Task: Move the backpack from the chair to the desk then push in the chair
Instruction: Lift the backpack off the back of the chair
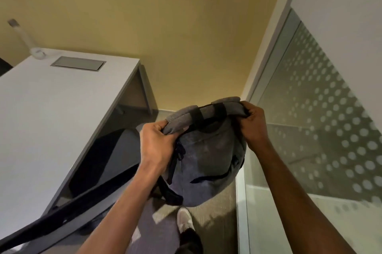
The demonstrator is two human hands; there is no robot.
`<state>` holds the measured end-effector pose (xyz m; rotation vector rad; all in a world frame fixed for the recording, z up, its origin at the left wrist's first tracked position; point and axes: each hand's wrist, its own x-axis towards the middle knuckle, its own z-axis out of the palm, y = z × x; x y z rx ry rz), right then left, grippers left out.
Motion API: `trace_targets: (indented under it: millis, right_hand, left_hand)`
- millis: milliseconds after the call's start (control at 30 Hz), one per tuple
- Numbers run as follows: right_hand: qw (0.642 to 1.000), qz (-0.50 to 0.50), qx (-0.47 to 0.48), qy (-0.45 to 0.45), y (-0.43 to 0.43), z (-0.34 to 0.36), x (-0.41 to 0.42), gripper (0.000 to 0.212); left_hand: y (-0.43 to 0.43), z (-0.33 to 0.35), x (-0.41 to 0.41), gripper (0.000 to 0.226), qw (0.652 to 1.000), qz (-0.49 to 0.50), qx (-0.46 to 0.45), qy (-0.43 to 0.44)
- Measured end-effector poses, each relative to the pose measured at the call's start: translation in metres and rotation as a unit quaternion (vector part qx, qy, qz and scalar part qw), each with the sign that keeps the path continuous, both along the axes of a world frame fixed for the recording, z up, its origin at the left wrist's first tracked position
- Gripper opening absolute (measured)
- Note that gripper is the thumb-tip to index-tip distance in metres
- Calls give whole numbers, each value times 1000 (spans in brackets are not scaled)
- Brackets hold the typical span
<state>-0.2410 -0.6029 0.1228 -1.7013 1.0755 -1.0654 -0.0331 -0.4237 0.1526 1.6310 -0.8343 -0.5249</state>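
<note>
A grey backpack (208,158) with black zips hangs in the air in front of me, held by its two padded shoulder straps. My left hand (157,144) is closed on the left strap and my right hand (253,125) grips the right strap. The white desk (47,113) lies to the left, its top bare near me. The dark chair (107,160) stands below and left of the backpack, its seat partly under the desk edge and its black backrest bar crossing the lower left. The backpack is off the chair and touches neither chair nor desk.
A white desk lamp (31,42) and a grey cable hatch (78,63) sit at the desk's far end. A frosted glass partition (322,129) with dots runs close on the right. The yellow wall (175,26) is ahead. My shoe (185,220) stands on the floor below the backpack.
</note>
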Motion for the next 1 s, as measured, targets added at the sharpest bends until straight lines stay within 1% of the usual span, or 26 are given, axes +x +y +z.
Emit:
trace_targets:
  millis: [100,200,333,433,533,633,700,733,767,833,867,900,933,1000]
  right_hand:
    - [1000,-6,-22,-4,-39,16,29,29]
    - [999,-1,-32,-5,-73,33,63,29]
    - [999,6,-30,-21,-113,53,115,37]
    - [999,17,-39,-13,-143,64,156,38]
    - [998,28,-53,-17,-171,71,201,37]
    - [998,39,-40,-34,-199,75,250,39]
    - [997,51,-35,-39,-221,75,286,38]
    - [997,57,-38,-36,-233,74,306,36]
    - [997,60,-40,-32,-246,73,326,34]
    - [997,70,-32,-30,-269,69,368,27]
    - [996,77,-25,-29,-279,66,389,24]
    - [996,86,-17,-28,-292,65,415,25]
    - [995,93,-9,-27,-302,64,437,31]
    - [995,96,-2,-36,-309,65,465,49]
  left_hand:
    - [-40,12,33,22,1000,-10,-7,11]
    - [-73,24,66,18,1000,-11,-5,7]
    - [-114,43,110,16,1000,1,-13,1]
    - [-140,54,146,9,1000,10,-17,-10]
    - [-167,63,187,13,998,37,0,-45]
    - [-197,70,229,14,995,66,19,-72]
    - [-220,72,258,23,990,98,31,-96]
    - [-231,71,274,27,983,123,49,-128]
    - [-241,70,291,29,967,151,87,-185]
    - [-260,69,324,27,902,217,193,-320]
    - [-269,68,340,25,881,236,220,-345]
    - [-283,66,363,23,874,247,234,-348]
    - [-294,65,383,21,874,252,242,-339]
    - [-304,66,410,17,883,246,240,-319]
